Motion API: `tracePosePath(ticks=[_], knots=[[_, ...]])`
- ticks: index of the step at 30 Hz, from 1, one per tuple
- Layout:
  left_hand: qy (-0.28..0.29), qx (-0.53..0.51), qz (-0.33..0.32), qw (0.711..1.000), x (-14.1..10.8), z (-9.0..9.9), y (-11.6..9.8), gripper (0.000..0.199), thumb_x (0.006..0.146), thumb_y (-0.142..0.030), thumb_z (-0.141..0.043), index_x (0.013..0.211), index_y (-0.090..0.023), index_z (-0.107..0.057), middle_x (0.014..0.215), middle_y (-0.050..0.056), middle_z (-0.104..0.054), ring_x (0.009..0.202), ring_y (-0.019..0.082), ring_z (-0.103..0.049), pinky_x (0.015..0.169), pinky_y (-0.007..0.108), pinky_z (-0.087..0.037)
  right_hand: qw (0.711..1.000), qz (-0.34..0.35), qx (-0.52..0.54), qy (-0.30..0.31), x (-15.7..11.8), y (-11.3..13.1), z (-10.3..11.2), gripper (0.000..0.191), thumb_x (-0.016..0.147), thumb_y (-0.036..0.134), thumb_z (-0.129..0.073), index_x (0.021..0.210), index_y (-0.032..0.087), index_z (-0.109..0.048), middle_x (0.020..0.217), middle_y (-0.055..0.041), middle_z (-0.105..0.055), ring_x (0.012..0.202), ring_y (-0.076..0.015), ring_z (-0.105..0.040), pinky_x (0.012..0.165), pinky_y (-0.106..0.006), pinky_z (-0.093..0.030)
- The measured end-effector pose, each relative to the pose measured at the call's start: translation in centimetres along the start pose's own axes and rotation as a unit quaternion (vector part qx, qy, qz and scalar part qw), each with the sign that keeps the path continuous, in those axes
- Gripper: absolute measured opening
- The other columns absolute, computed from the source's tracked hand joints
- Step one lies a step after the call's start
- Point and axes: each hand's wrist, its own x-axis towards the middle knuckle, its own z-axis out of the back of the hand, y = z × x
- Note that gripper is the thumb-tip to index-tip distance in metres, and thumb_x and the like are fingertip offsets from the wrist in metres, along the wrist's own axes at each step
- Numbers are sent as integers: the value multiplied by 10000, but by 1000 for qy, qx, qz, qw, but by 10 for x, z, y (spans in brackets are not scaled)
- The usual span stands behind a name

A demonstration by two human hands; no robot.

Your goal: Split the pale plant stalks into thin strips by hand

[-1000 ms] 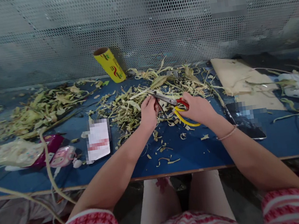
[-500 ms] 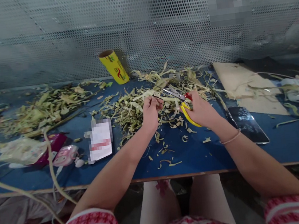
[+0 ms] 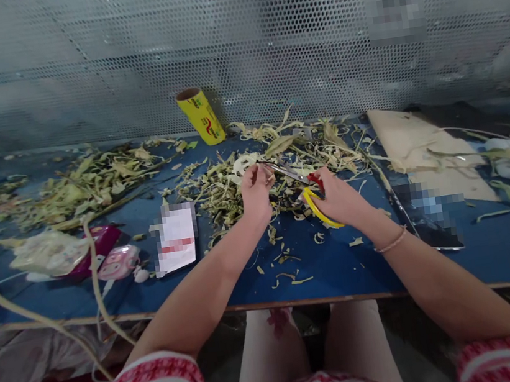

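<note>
My right hand (image 3: 334,196) grips scissors (image 3: 315,200) with yellow and red handles, and their metal blades point left to the fingertips of my left hand. My left hand (image 3: 256,194) is closed in a pinch over the pile; what it pinches is too small to make out. A heap of pale green and dry plant trimmings (image 3: 223,198) lies under and around both hands. Small loose scraps (image 3: 289,277) are scattered on the blue table in front of them.
Behind the heap a yellow tube (image 3: 202,118) leans near a perforated metal panel. More plant pieces (image 3: 94,181) lie left. A phone (image 3: 177,239), a pink case (image 3: 118,263) and a cable are at the left; a dark phone (image 3: 430,218) and cardboard (image 3: 422,144) are at the right.
The scissors' blades have moved left and down, closer to my left fingertips. My right hand has shifted slightly down and left. The whole view has shifted a little.
</note>
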Motion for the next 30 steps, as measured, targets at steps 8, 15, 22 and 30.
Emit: tracePosePath(ticks=[8, 15, 22, 30], knots=[[-23, -24, -43, 999, 3, 1, -2, 108, 858, -263, -511, 782, -189, -488, 896, 18, -644, 755, 71, -590, 685, 187, -483, 999, 34, 3, 42, -4, 7, 2, 398, 831, 517, -490, 1034, 179, -435, 765, -69, -601, 631, -207, -566, 532, -275, -355], [-12, -27, -42, 999, 0, 0, -2, 90, 857, -262, -528, 905, -189, -506, 931, 54, -675, 713, 85, -589, 694, 225, -499, 997, 19, 14, 72, -3, 8, 2, 390, 826, 537, -493, 992, 191, -423, 704, -35, -566, 597, -188, -531, 520, -268, -338], [23, 7, -33, 999, -4, -2, 0, 201, 841, -273, -560, 1030, -222, -520, 929, 57, -690, 931, 149, -644, 722, 256, -515, 995, 10, 59, 75, -2, 8, 3, 359, 828, 516, -500, 974, 198, -418, 684, -12, -552, 591, -177, -524, 531, -267, -348], [73, 42, -45, 995, -7, -1, 4, 208, 843, -243, -551, 1049, -219, -533, 952, 52, -689, 969, 172, -655, 748, 275, -517, 996, 0, 73, 54, -2, 8, 2, 385, 827, 508, -509, 1007, 176, -438, 687, -21, -568, 599, -174, -533, 543, -259, -352]])
